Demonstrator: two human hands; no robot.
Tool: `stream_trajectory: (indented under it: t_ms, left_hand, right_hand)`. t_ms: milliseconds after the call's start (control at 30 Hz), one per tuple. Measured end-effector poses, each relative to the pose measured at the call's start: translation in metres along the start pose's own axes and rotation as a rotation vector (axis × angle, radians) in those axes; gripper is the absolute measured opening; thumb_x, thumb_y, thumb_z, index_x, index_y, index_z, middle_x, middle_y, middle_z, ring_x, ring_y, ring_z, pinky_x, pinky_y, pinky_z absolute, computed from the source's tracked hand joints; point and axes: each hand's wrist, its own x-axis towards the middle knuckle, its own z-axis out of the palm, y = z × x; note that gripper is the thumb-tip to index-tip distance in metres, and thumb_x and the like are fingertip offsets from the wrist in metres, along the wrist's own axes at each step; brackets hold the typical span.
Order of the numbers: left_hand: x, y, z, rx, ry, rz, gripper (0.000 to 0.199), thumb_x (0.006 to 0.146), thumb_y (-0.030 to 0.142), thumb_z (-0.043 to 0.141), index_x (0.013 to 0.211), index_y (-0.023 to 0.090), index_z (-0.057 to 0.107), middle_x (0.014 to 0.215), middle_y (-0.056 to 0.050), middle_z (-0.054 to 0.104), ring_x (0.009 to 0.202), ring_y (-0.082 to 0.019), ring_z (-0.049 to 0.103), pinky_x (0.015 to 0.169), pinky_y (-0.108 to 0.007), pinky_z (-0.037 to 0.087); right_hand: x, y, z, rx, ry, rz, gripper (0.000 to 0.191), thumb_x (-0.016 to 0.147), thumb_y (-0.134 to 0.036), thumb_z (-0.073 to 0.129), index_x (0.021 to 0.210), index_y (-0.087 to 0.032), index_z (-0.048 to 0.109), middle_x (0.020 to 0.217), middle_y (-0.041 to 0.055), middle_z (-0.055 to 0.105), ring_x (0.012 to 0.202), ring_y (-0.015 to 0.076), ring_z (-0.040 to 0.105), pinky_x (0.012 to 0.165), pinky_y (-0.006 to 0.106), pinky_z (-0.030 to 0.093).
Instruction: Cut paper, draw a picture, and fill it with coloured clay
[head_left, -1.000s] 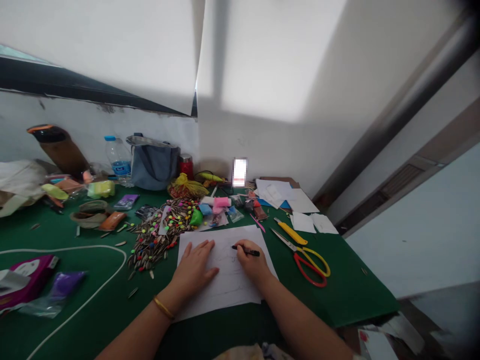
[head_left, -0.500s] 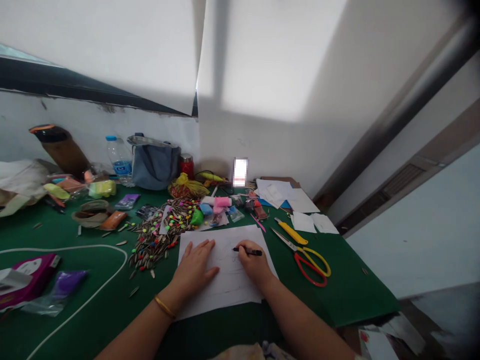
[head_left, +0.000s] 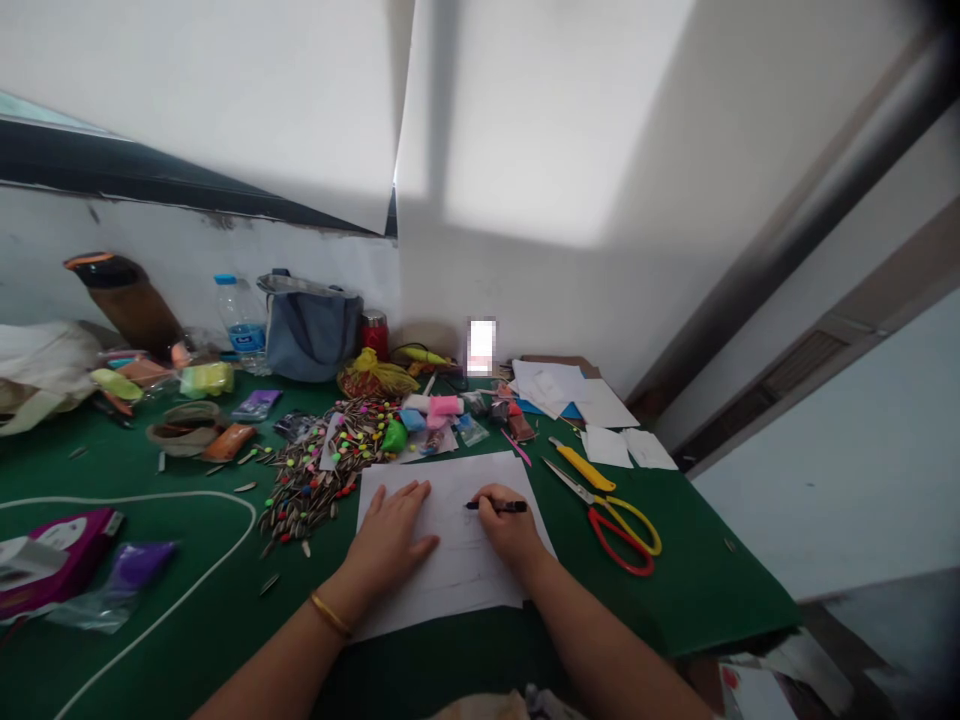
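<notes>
A white sheet of paper (head_left: 450,585) with faint lines on it lies on the green table (head_left: 720,590). My left hand (head_left: 391,530) rests flat on the sheet's left half, fingers spread, with a gold bangle (head_left: 330,615) on the wrist. On the right half, my right hand (head_left: 510,530) is closed round a black pen (head_left: 512,507), whose tip points left and is at or just above the paper. Faint marks show near the tip, too small to read.
Seeds mixed with coloured beads (head_left: 315,490) lie left of the sheet. Scissors (head_left: 611,515) and a yellow cutter (head_left: 585,468) lie to its right. A lit phone (head_left: 481,347), a blue bag (head_left: 311,330) and a bottle (head_left: 244,325) stand behind. A white cable (head_left: 217,560) curves at left.
My right hand and the pen have shifted very slightly across the paper. My left hand stays flat in the same place on the sheet.
</notes>
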Motion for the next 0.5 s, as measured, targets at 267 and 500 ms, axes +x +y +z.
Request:
stream_trajectory:
  t_ms: [267,500]
  left_hand:
    - [0.0007,-0.0012,0.0021,-0.002,0.0,0.001,0.073,0.08,0.037,0.06,0.146,0.019,0.034,0.15,-0.011,0.043,0.141,-0.027,0.033,0.119,-0.053,0.009]
    - [0.0,0.0002,0.0002,-0.005,-0.002,-0.001,0.071,0.081,0.035,0.058,0.146,0.019,0.035,0.15,-0.012,0.043,0.141,-0.027,0.033,0.118,-0.054,0.009]
  right_hand:
    - [-0.0029,-0.0012,-0.0049,0.039,0.001,0.036,0.022,0.082,-0.021,0.047,0.077,-0.02,0.068,0.076,0.0018,0.068,0.075,0.0177,0.063,0.07,0.027,0.048]
    - [-0.0027,-0.0022,-0.0046,0.022,-0.006,0.042,0.022,0.08,-0.019,0.046,0.072,-0.02,0.067,0.072,0.0018,0.068,0.072,0.0179,0.063,0.068,0.027,0.047]
